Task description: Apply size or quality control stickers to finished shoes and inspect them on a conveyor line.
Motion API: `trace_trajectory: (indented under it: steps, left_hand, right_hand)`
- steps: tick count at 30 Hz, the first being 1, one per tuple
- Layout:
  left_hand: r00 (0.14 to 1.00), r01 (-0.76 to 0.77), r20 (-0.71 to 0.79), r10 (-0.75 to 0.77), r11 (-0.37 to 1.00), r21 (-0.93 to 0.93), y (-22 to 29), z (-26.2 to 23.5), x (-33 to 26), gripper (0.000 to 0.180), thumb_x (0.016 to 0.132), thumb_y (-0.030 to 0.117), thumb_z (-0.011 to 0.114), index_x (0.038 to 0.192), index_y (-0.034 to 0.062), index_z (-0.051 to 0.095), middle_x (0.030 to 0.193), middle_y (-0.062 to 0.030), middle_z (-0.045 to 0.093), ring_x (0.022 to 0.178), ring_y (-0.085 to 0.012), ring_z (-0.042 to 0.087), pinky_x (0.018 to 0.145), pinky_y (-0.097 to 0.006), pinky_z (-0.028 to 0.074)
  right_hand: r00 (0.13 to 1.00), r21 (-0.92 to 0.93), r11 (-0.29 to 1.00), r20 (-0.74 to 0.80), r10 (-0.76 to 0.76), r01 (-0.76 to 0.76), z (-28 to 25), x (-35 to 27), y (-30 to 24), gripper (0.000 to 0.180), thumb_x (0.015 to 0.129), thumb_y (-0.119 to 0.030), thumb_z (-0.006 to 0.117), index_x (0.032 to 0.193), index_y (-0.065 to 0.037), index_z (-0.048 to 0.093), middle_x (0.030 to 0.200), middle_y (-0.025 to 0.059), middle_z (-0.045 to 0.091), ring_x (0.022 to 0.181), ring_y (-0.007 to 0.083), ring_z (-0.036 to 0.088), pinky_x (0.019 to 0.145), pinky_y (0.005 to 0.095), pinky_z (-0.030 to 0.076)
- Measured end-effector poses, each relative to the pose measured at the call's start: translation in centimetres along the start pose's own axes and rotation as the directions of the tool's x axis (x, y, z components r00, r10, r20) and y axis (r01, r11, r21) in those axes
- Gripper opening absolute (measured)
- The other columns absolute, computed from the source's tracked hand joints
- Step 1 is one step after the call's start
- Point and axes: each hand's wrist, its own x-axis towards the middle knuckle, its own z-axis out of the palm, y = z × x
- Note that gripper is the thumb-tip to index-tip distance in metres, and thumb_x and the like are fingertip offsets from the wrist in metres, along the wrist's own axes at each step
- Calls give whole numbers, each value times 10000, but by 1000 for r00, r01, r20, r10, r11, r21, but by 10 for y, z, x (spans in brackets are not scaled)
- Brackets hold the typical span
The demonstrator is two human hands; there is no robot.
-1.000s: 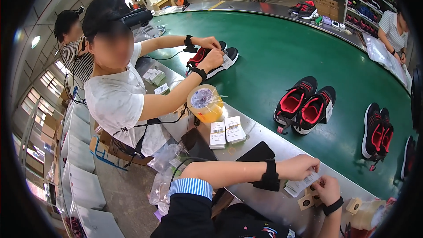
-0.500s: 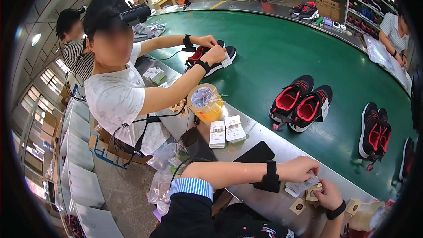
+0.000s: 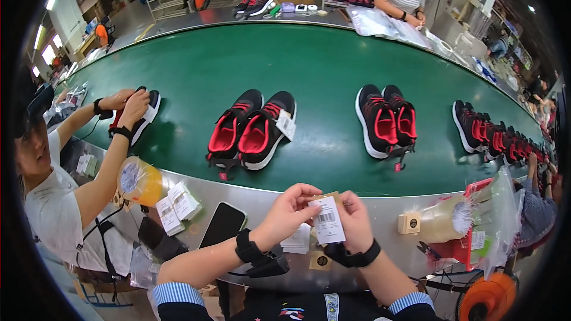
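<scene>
White tag (image 3: 328, 221) w/ a barcode is up in front of the person, above the near edge of the metal surface (image 3: 386, 255), w/ a brown card (image 3: 333, 196) right behind it. Left hand (image 3: 290, 211) has a pinch grip on the tag's left side, thumb near the top; right hand (image 3: 358, 226) grips from the right, fingers partly hidden behind the tag — so both hands are on it.

Just below, a pile of white tags (image 3: 294, 242) lies on the surface, and a brown square card (image 3: 320, 261) sits next to it. Off to the left there's a dark phone (image 3: 223, 226), then bundled tags (image 3: 178, 208) and a yellow tub (image 3: 141, 183). On the right, a small stack of brown cards (image 3: 409, 223) beside a pale tub on its side (image 3: 443, 221), plus a red bin (image 3: 457, 252) just past that.

Beyond the surface is a green belt (image 3: 324, 59) — one black/red pair of shoes (image 3: 253, 134) w/ a tag on it, another pair (image 3: 385, 122) to its right, then a row of shoes (image 3: 496, 134). Co-worker (image 3: 65, 208) at far left is reaching to a shoe.
</scene>
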Motion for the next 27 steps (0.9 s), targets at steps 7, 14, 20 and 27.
trace_trajectory:
  steps: [7,14,20,27]
  left_hand:
    - [985,-159,6,175,884,440,16,1,-6,173,810,33,587,966,0,520,862,-43,589,705,-67,558,557,-206,471]
    - [956,-241,28,291,730,640,18,11,-4,161,763,47,649,880,5,547,716,-38,592,599,-57,541,512,-193,428]
    - [930,-294,52,363,654,697,16,16,-3,167,746,38,662,866,5,553,715,-57,598,583,-77,553,515,-206,440]
    - [896,-373,124,426,573,730,13,27,-4,140,734,15,666,829,6,565,717,-77,605,583,-101,579,515,-221,468]
  right_hand:
    - [997,-64,997,70,-44,48,-7,-9,-26,193,918,-123,374,1050,-26,477,756,-15,512,631,13,463,558,157,368]
    - [977,-257,943,33,-211,213,2,-6,-38,134,888,-22,419,1016,-5,455,729,-12,478,621,31,458,551,171,375]
    - [967,-290,923,60,-248,254,-8,-11,-36,86,861,21,446,942,-5,436,715,6,500,617,68,505,560,201,405]
    - [955,-602,742,193,-224,296,-4,-14,-42,185,802,18,493,977,5,436,633,68,586,557,102,562,515,229,419]
